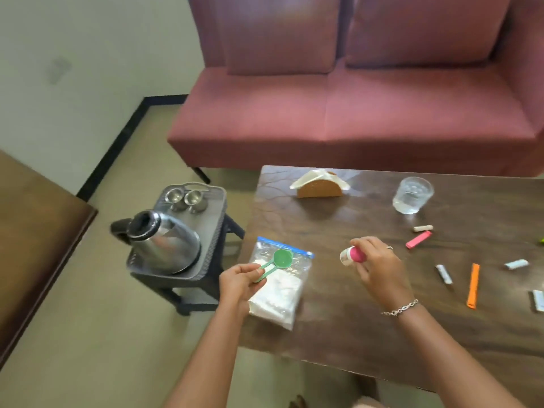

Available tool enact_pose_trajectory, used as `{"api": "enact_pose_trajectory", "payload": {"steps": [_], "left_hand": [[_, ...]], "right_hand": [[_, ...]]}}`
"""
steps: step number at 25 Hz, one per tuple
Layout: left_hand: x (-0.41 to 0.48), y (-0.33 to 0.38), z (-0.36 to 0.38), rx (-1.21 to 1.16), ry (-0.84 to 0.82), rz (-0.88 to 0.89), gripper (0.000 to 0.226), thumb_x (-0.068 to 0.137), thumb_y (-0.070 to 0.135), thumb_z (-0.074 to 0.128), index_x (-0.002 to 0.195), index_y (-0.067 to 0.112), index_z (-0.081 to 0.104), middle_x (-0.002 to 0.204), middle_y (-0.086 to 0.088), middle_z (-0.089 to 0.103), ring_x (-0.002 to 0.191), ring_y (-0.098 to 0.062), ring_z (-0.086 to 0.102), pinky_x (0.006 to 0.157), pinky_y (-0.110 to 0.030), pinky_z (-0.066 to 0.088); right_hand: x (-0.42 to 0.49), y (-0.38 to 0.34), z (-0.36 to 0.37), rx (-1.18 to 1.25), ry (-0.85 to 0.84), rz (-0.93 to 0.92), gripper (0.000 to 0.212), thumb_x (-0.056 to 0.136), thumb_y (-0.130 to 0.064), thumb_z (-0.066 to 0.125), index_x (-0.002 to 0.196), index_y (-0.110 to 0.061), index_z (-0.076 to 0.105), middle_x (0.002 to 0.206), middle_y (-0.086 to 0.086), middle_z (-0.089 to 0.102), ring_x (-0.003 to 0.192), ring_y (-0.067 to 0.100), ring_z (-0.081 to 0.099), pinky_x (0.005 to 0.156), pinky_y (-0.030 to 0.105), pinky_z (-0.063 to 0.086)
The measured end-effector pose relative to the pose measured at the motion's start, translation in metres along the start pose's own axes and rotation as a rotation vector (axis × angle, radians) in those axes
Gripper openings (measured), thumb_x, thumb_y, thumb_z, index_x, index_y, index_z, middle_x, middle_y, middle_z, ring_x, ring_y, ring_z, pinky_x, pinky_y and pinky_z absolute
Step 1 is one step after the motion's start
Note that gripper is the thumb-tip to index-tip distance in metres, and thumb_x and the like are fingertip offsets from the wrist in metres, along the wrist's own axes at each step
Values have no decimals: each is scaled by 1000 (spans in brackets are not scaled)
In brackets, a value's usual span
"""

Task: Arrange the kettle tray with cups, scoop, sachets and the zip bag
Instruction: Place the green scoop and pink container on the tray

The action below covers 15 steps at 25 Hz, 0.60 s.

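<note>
My left hand (240, 282) grips the handle of a green plastic scoop (278, 262), its bowl hovering over a clear zip bag (279, 295) of white powder that lies at the table's left edge. My right hand (378, 269) holds a small white jar with a pink lid (351, 256), tilted sideways above the table. To the left, a grey tray (216, 231) on a low stand carries a steel kettle (164, 245) and two small steel cups (184, 198) at its far end. Several sachets lie on the table at the right, among them a pink one (418, 240) and an orange one (473, 285).
A glass of water (412, 194) and a wooden napkin holder (319, 185) stand at the far side of the dark wooden table (338, 334). A maroon sofa (353, 113) lies behind it. Another brown table edge (44, 245) sits at the left.
</note>
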State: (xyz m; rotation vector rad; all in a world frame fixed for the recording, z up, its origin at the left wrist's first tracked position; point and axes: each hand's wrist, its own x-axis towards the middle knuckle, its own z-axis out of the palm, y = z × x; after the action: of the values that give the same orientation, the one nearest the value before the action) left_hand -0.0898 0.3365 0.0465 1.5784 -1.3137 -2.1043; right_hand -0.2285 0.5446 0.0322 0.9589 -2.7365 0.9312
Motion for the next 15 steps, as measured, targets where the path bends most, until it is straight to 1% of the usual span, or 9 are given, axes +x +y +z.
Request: {"api": "enact_pose_trajectory", "payload": {"steps": [4, 8, 11, 13, 15], "left_hand": [[6, 20, -59, 4, 112, -14, 20, 81, -14, 57, 71, 3, 57, 72, -11, 59, 65, -19, 57, 44, -14, 52], [30, 41, -97, 17, 154, 22, 17, 79, -13, 60, 72, 3, 59, 73, -10, 60, 67, -19, 59, 45, -15, 53], [59, 64, -108, 142, 150, 75, 20, 79, -12, 61, 70, 6, 60, 71, -8, 60, 64, -17, 58, 44, -16, 51], [86, 84, -109, 236, 147, 115, 23, 78, -12, 61, 66, 8, 59, 68, -8, 59, 60, -16, 57, 43, -15, 49], [111, 105, -104, 339, 108, 153, 26, 80, -12, 59, 65, 9, 56, 66, -6, 57, 60, -14, 57, 44, -13, 49]], "right_hand": [[17, -64, 35, 38, -61, -107, 36, 57, 10, 74, 89, -3, 65, 89, 12, 68, 71, 34, 65, 59, 34, 52], [41, -105, 77, 63, -125, -208, 34, 59, 8, 75, 89, -4, 65, 88, 12, 68, 70, 34, 65, 56, 34, 52], [63, -124, 108, 59, -161, -238, 37, 57, 8, 77, 88, -7, 65, 85, 11, 68, 67, 34, 64, 52, 33, 51], [80, -135, 127, 54, -185, -265, 38, 55, 7, 79, 89, -7, 66, 85, 10, 69, 67, 32, 65, 53, 30, 52], [97, -145, 145, 42, -197, -281, 39, 53, 7, 80, 88, -6, 67, 84, 10, 70, 66, 30, 66, 53, 29, 53]]}}
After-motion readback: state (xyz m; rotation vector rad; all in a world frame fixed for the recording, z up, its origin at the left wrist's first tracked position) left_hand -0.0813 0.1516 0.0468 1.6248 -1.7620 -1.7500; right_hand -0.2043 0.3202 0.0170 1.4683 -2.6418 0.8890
